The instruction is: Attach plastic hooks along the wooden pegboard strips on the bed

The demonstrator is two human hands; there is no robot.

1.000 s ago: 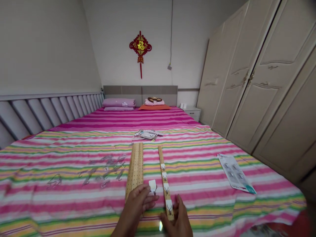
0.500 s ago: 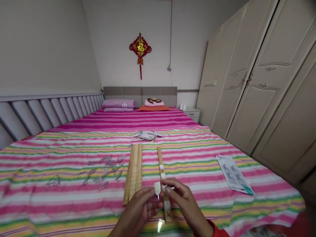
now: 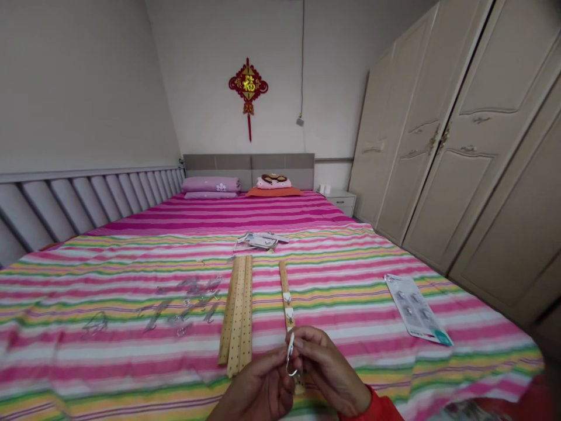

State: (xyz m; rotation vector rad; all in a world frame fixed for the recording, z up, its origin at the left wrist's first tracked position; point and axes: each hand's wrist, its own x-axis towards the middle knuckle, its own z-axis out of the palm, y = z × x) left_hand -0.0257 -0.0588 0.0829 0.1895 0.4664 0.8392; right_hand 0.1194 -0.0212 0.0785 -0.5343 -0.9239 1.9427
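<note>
Low in the picture, my left hand [image 3: 258, 389] and my right hand [image 3: 326, 368] meet, and both pinch one small white adhesive hook [image 3: 290, 355] with a metal hook on it. Right behind them a narrow wooden strip [image 3: 284, 286] lies lengthwise on the striped bedsheet [image 3: 350, 275], with white hooks stuck on it; my hands cover its near end. To its left lie wider wooden strips with rows of holes [image 3: 238, 313].
A hook packaging card [image 3: 416, 309] lies on the bed at right. Clear plastic hooks [image 3: 184, 304] are scattered at left. Torn packaging [image 3: 260, 240] lies beyond the strips. Wardrobe doors [image 3: 460, 128] line the right side, a padded panel [image 3: 87, 199] the left.
My right hand has left the bed beside the narrow strip and come up to my left hand. Both now grip the white hook, which has turned edge-on and sits lower in view.
</note>
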